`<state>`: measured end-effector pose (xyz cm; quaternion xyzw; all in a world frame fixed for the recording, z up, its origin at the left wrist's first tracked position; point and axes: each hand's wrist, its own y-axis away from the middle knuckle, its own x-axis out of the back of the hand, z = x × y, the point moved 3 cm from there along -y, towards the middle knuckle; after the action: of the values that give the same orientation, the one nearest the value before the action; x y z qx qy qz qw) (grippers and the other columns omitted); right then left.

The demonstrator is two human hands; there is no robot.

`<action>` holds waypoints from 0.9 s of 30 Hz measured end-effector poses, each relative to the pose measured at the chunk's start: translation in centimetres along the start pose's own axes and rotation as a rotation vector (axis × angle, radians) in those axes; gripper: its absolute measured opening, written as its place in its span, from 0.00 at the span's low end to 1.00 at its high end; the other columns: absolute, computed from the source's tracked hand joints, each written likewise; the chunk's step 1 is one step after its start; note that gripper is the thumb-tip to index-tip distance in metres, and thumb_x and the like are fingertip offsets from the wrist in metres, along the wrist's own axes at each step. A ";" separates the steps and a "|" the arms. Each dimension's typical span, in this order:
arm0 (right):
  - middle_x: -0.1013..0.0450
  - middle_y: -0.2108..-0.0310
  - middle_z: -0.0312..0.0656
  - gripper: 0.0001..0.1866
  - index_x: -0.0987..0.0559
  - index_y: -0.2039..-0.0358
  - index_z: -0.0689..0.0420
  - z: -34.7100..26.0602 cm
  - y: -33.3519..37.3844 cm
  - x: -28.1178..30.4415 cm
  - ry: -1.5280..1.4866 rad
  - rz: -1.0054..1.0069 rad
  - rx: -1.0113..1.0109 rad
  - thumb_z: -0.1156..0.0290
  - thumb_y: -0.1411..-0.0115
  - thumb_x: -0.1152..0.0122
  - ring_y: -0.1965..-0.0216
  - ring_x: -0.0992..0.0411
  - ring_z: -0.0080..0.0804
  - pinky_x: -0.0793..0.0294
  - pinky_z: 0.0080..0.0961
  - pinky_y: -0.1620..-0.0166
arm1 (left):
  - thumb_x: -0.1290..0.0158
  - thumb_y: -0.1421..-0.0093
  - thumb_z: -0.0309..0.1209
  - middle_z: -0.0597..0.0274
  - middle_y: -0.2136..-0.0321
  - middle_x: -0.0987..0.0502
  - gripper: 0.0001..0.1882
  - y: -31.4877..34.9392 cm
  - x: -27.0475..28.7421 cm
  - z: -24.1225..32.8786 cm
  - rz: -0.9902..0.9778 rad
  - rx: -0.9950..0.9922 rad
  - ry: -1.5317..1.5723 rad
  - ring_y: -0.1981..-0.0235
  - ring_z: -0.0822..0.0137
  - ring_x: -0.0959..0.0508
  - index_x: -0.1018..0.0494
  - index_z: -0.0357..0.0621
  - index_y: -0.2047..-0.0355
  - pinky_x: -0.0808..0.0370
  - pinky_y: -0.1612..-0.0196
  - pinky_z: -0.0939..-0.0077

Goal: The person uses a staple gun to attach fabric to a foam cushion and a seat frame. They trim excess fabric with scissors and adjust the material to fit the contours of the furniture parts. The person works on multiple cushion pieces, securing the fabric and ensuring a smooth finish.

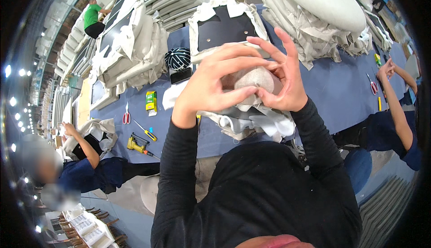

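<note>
Both hands are raised in front of my chest around a beige fabric-covered cushion (256, 80), whose rounded end shows between them. My left hand (220, 75) curves over it from the left, fingers bent across the top. From the other side my right hand (287, 77) grips it, with two fingers lifted away. The two thumbs nearly meet at a small seam or point on the near face. Loose beige and white cloth (256, 124) hangs beneath the hands. How far the cushion extends behind my fingers is hidden.
On the blue table (323, 95) lie red-handled scissors (127, 114), a screwdriver (146, 130), a yellow staple gun (136, 143) and a green-yellow box (151, 103). A black-backed panel (226, 28) and cushion stacks (314, 14) stand behind. People (92, 169) work at both sides.
</note>
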<state>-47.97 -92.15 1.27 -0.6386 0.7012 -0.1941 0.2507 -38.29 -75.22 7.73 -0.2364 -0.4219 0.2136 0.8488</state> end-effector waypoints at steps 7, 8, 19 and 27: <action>0.26 0.47 0.54 0.20 0.20 0.50 0.59 -0.1 3.6 2.8 0.742 0.358 0.175 0.74 0.43 0.28 0.45 0.25 0.45 0.25 0.38 0.42 | 0.40 0.34 0.33 0.51 0.47 0.14 0.17 -2.6 -2.4 -3.7 -0.105 0.189 0.119 0.44 0.53 0.15 0.20 0.37 0.47 0.23 0.37 0.61; 0.24 0.54 0.50 0.09 0.17 0.63 0.60 -1.3 3.3 2.5 0.733 0.364 0.143 0.72 0.40 0.26 0.53 0.23 0.40 0.23 0.34 0.49 | 0.41 0.31 0.33 0.52 0.47 0.14 0.17 -3.1 -2.4 -4.1 -0.125 0.183 0.104 0.44 0.55 0.15 0.21 0.37 0.46 0.23 0.38 0.62; 0.26 0.68 0.35 0.09 0.16 0.67 0.61 -0.5 1.0 5.1 0.389 0.198 -0.133 0.71 0.37 0.23 0.67 0.30 0.22 0.30 0.23 0.62 | 0.42 0.32 0.39 0.56 0.48 0.16 0.24 -5.2 -3.8 -6.5 -0.171 0.314 0.370 0.47 0.65 0.18 0.21 0.37 0.41 0.25 0.39 0.69; 0.27 0.68 0.30 0.10 0.18 0.70 0.60 1.6 1.7 6.5 -0.103 0.250 -0.206 0.74 0.32 0.26 0.67 0.30 0.15 0.31 0.17 0.62 | 0.39 0.33 0.36 0.56 0.47 0.16 0.24 -5.8 -4.3 -7.0 -0.166 0.202 0.233 0.46 0.64 0.18 0.22 0.37 0.40 0.25 0.39 0.68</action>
<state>-48.77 -98.37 -1.75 -0.5777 0.7777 -0.0556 0.2417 -34.07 -83.81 4.73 -0.1373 -0.3153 0.1552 0.9261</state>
